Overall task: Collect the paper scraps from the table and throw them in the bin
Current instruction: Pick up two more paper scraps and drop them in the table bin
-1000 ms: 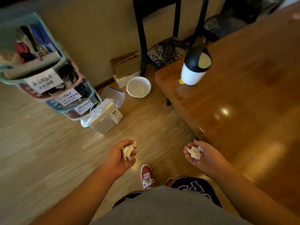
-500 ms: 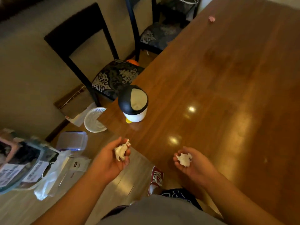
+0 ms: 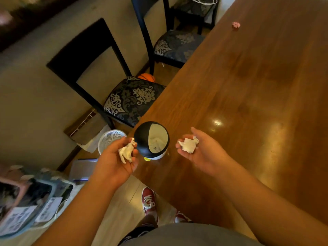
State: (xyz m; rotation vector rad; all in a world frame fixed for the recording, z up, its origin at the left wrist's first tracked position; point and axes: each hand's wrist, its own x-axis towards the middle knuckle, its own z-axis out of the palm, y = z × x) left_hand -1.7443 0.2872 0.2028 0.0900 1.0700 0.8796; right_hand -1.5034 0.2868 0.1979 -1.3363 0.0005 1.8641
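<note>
The left hand (image 3: 115,162) grips a paper scrap (image 3: 126,152). The right hand (image 3: 202,153) carries a second scrap (image 3: 189,145) on its open palm. Both flank the bin (image 3: 142,139), likely ready to drop.

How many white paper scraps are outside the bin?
2: the first scrap gripped in the left hand, the second scrap resting on the right hand, either side of the bin. White paper shows inside the bin; others may be hidden.

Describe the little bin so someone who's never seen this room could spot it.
Find the big wooden table, then its corner beside the nearer patterned chair. The bin stands there: black dome, white body, unlike the all-white mesh basket on the floor.
</note>
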